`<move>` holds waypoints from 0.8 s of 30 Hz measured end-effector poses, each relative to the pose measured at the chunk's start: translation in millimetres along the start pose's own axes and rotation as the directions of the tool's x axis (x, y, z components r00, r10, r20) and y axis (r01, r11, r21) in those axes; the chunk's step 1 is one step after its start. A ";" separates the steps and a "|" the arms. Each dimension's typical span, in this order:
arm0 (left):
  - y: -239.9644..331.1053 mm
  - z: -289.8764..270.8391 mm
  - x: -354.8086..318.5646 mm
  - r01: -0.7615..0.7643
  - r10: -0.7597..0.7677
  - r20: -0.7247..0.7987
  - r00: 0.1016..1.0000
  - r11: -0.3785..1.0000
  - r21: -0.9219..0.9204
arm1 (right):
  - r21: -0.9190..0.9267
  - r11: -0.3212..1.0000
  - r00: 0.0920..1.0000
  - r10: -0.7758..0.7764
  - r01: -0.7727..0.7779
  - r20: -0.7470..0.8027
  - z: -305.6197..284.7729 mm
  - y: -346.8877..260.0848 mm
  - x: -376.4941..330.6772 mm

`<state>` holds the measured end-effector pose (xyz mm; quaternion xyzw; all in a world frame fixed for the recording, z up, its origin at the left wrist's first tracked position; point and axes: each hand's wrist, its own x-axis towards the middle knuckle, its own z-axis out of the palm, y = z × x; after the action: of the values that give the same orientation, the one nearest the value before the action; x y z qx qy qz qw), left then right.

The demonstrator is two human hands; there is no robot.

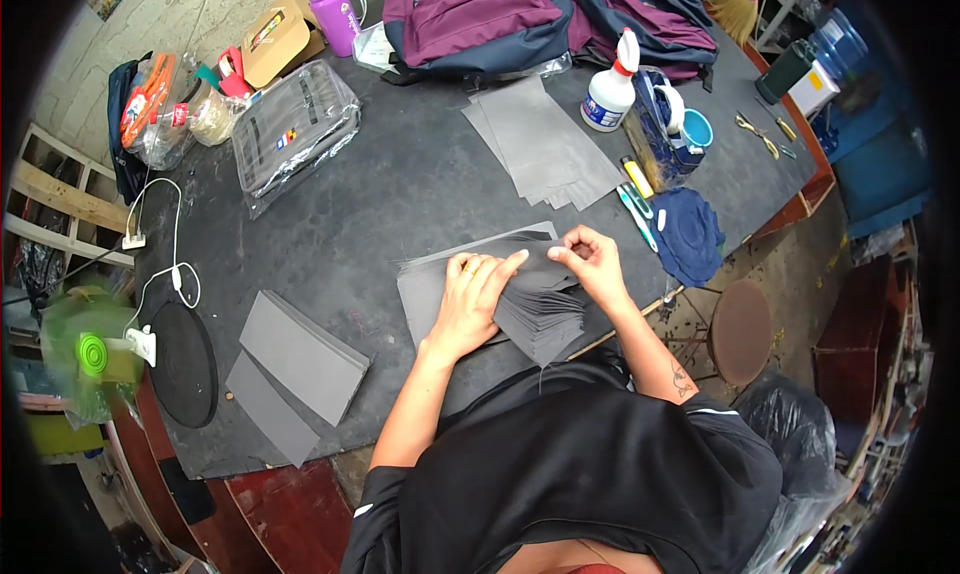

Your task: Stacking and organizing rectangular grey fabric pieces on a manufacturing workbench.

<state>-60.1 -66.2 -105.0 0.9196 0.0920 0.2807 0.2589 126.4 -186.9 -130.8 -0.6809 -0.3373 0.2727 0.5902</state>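
Observation:
Before me on the dark table lies a stack of thin dark grey sheets [545,319], its near right part fanned into many layers. My left hand [470,302] rests on the stack with fingers bent and thumb stretched along the sheets, gripping them. At the stack's far right corner, my right hand [592,266] is closed in a pinch, thumb against forefinger, at the edge of the sheets. How many it pinches is too small to tell. To the left sit a neat grey stack [305,354] and a narrower grey piece [270,409]. Farther off lie loose grey sheets [545,144].
A white spray bottle [608,94], a yellow tube [637,177], a toothbrush [637,217] and a navy cloth [690,236] are at the right. Purple backpacks [480,24] line the back. A plastic-wrapped case [298,129] and a green fan [92,354] are left.

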 end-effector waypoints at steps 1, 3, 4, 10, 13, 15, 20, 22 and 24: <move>-0.7 -0.3 0.6 -0.006 0.006 0.022 1.000 0.999 0.032 | 0.042 0.998 0.999 0.043 -0.043 -0.002 -1.3 6.2 1.0; -5.2 -0.6 0.0 -0.020 0.018 0.059 0.998 0.999 0.034 | 0.050 0.998 1.000 0.024 -0.024 0.001 -4.0 9.7 1.9; -6.5 -0.7 -0.3 -0.033 0.030 0.096 0.995 0.999 0.036 | 0.057 0.998 1.000 0.005 -0.006 0.006 -4.4 10.0 1.9; 4.0 -1.7 3.8 0.023 -0.024 0.016 1.000 0.999 0.038 | 0.093 0.996 0.999 -0.014 0.009 0.050 -6.3 7.3 -0.4; -2.7 2.5 -1.7 0.014 -0.016 0.044 0.999 0.999 0.051 | 0.179 0.983 0.997 0.026 -0.040 0.077 -5.0 3.1 -1.8; -5.0 3.3 -5.1 -0.014 0.012 0.030 0.999 0.999 0.044 | 0.164 0.986 0.996 0.019 -0.033 0.082 -6.6 -3.0 -2.3; -0.8 2.7 -8.0 -0.071 0.071 0.008 0.997 0.997 0.027 | 0.195 0.980 0.999 -0.033 0.025 0.041 -6.3 2.7 -0.4; 2.6 2.0 -7.5 -0.049 0.049 0.002 0.999 0.998 0.027 | 0.044 0.997 0.996 0.068 -0.070 0.055 -5.6 0.3 -1.3; 3.0 1.5 -7.6 -0.028 0.028 -0.004 1.000 0.999 0.026 | 0.000 1.000 0.999 0.007 -0.007 0.050 -1.0 2.1 -1.2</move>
<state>-65.5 -71.8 -108.0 0.9236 0.0832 0.2850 0.2426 126.8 -188.6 -132.8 -0.6750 -0.3496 0.2918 0.5805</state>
